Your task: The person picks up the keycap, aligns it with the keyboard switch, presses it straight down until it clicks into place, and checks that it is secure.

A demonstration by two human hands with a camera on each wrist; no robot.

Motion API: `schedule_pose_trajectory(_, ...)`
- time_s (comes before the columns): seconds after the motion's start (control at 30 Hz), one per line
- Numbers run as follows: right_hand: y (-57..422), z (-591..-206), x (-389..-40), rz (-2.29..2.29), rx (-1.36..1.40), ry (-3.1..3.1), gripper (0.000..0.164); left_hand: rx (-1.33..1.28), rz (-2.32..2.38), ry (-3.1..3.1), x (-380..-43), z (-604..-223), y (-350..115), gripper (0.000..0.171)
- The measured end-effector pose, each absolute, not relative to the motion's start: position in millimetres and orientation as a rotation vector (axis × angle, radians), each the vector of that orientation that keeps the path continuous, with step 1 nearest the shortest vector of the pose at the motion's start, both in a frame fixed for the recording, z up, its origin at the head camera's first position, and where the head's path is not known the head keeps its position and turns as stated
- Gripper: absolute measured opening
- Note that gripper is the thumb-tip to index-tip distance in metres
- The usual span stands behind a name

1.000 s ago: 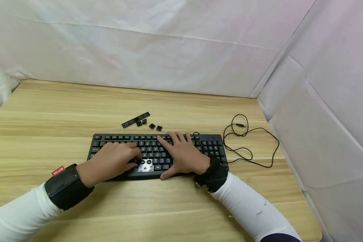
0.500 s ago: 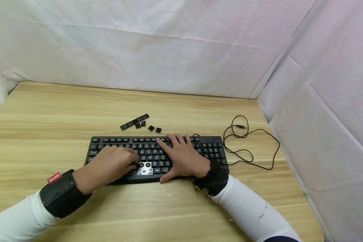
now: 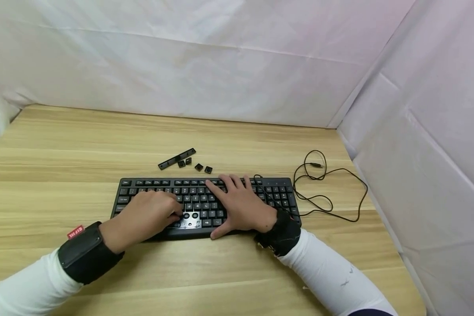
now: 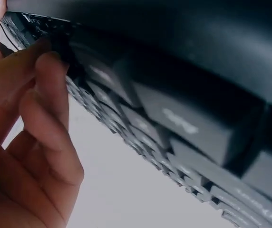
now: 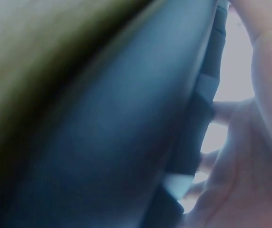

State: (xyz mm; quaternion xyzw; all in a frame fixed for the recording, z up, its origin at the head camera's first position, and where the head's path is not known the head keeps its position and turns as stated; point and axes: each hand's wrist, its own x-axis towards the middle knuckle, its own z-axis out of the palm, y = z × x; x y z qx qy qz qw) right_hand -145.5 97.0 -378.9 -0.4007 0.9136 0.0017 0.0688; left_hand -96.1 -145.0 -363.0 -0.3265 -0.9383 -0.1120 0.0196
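Observation:
A black keyboard (image 3: pixel 199 198) lies on the wooden table, with a shiny bare patch (image 3: pixel 191 221) where keycaps are off. My left hand (image 3: pixel 152 215) is over its left half, fingers curled. In the left wrist view, the thumb and forefinger of that left hand (image 4: pixel 36 128) pinch at a dark keycap in the lower rows, mostly hidden by the fingertips. My right hand (image 3: pixel 242 205) rests spread on the keyboard right of the patch, its thumb at the front edge and its fingers across the upper rows. In the right wrist view that hand (image 5: pixel 250 161) shows beside the keyboard's side.
Behind the keyboard lie a long black space bar (image 3: pixel 177 159) and several loose keycaps (image 3: pixel 199 167). The thin black cable (image 3: pixel 339 216) loops over the table at right, one strand crossing the keyboard. White cloth (image 3: pixel 162 66) hangs behind the table and along its right side.
The view shifts slightly. Left-hand fingertips stay beside the bare patch with only small movement; the right hand keeps its place on the keyboard.

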Motion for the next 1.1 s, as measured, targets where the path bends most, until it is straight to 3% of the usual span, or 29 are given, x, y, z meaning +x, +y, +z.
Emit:
schedule_pose_trajectory(0.27,97,-378,-145,0.001,-1.221,2.752,0.127,-0.996,-0.376,-2.886,-111,-347,-146,0.005)
schedule_pose_trajectory(0.47,97,-378,-144,0.007,-1.217,2.748,0.126,-0.913,-0.34,-2.839,-147,-338,-146,0.022)
schedule_pose_trajectory(0.67,96,-378,-146,0.0,-1.207,2.748,0.126,-0.738,-0.279,-3.019,-190,-335,-141,0.013)
schedule_pose_trajectory(0.9,94,-380,-149,-0.005,-1.214,2.741,0.126,-0.632,-0.223,-3.166,-222,-344,-136,0.036)
schedule_pose_trajectory(1.1,91,-380,-149,-0.036,-1.2,2.734,0.128,-0.627,-0.217,-3.168,-230,-350,-132,0.021)
